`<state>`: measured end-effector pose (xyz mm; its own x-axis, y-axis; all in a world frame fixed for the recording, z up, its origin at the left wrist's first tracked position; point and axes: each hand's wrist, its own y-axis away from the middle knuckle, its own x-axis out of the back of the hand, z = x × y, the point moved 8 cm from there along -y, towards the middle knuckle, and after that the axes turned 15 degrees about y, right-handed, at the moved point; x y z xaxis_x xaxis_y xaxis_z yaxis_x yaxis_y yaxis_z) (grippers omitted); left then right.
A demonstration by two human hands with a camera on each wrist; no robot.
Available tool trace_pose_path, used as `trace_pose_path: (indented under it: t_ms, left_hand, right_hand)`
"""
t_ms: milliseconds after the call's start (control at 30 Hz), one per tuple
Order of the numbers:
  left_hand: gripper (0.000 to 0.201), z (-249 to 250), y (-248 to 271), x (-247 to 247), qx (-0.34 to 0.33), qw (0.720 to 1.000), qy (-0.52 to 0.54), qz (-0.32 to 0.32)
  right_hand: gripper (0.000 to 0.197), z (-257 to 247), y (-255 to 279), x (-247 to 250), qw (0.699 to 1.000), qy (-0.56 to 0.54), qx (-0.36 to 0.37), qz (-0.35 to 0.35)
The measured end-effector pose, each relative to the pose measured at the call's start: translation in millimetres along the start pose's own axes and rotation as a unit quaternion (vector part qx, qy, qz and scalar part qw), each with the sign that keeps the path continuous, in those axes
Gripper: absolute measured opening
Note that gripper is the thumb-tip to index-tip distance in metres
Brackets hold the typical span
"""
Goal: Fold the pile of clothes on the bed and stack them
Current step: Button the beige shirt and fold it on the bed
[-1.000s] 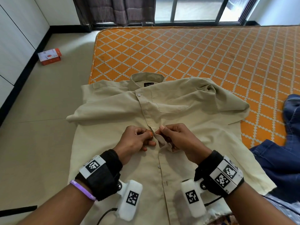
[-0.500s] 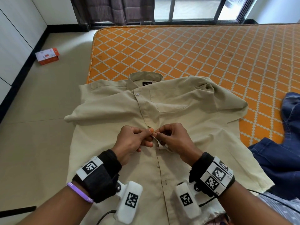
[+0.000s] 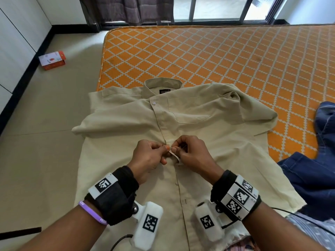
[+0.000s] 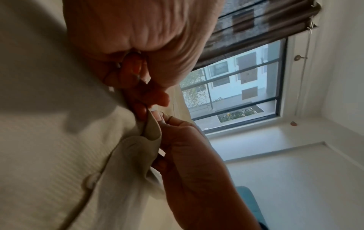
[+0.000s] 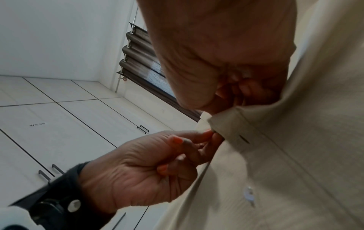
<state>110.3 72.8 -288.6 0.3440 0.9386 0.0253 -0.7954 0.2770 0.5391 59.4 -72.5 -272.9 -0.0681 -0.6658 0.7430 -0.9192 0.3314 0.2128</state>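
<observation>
The bed [image 3: 235, 69], with its orange diamond-patterned cover, fills the room from the window wall toward the person. On its near corner lies a beige shirt [image 3: 126, 142], front up, collar pointing to twelve o'clock, one sleeve hanging over the bed's edge at nine o'clock. A heap of blue denim clothing [image 3: 317, 169] sits at three o'clock of the shirt, touching its hem side. Out on the floor at ten o'clock there is a small orange and white box [image 3: 52, 60].

Both hands meet at the shirt's middle, on the button placket. The left hand [image 3: 148, 158] has its fingers curled in, thumb and forefinger pinching the placket edge from the nine o'clock side. The right hand [image 3: 192, 156] is curled too, pinching the other edge and lifting a small flap of cloth, fingertips nearly touching the left's. A white button [image 5: 249, 194] lies just below the pinch.
</observation>
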Motion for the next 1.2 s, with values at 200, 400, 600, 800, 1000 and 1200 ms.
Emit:
trace_pose_path:
  t_ms: [200,400,600,800,1000,1200]
  left_hand:
    - [0.018,11.8,3.6,-7.5,-0.066,0.993,-0.095,-0.022]
    - [0.017,32.6,17.7,-13.9,-0.222,0.907,-0.356,0.037]
    - [0.017,37.0,20.1,-0.4,-0.208,0.916,-0.34,0.044]
    - [0.007,13.5,25.0,-2.1,-0.14,0.923,-0.356,-0.049]
    - [0.007,-0.6,38.4,-11.3,-0.116,0.914,-0.37,-0.117]
    - [0.017,-10.6,42.4,-16.0,-0.083,0.905,-0.387,-0.159]
  right_hand:
    - [0.009,1.1,3.4,-4.1,0.997,-0.058,-0.029,-0.052]
    - [0.009,5.6,2.4,-0.8,0.996,-0.064,-0.057,-0.004]
    - [0.017,6.5,-1.3,37.0,0.992,0.054,-0.05,0.1]
    - [0.035,6.4,29.6,59.4,0.992,0.083,-0.049,0.075]
    - [0.045,-7.5,53.9,23.1,0.979,0.194,0.006,-0.067]
    - [0.038,-5.0,44.5,12.3,0.957,0.284,-0.045,0.026]
